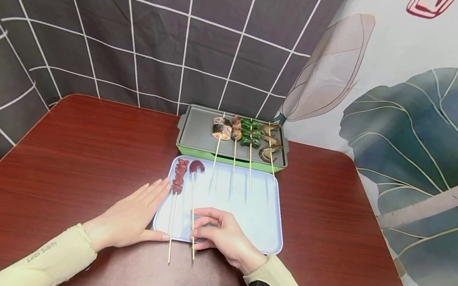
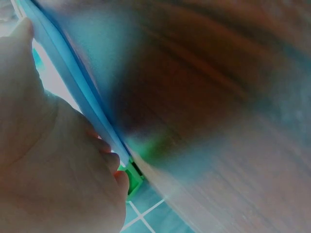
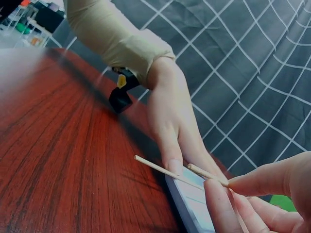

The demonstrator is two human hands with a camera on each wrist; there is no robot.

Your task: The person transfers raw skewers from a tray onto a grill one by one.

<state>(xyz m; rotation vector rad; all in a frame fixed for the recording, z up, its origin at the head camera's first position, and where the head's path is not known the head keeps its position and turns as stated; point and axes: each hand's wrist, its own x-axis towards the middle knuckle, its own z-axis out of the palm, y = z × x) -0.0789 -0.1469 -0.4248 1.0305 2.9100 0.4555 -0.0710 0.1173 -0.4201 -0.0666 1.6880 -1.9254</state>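
Reddish table (image 1: 327, 212), grill (image 1: 196, 129) with skewers (image 1: 250, 133) over tray (image 1: 245, 221)

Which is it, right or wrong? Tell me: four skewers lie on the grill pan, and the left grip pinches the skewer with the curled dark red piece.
Wrong in one point: the head view shows the right grip pinching the skewer with the curled dark red piece, while the left grip lies outstretched at the tray's edge. Four skewers do lie on the grill pan.

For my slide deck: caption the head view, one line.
Right fingers pinch one skewer over a tray; left fingers lie beside a second skewer; loaded grill behind.
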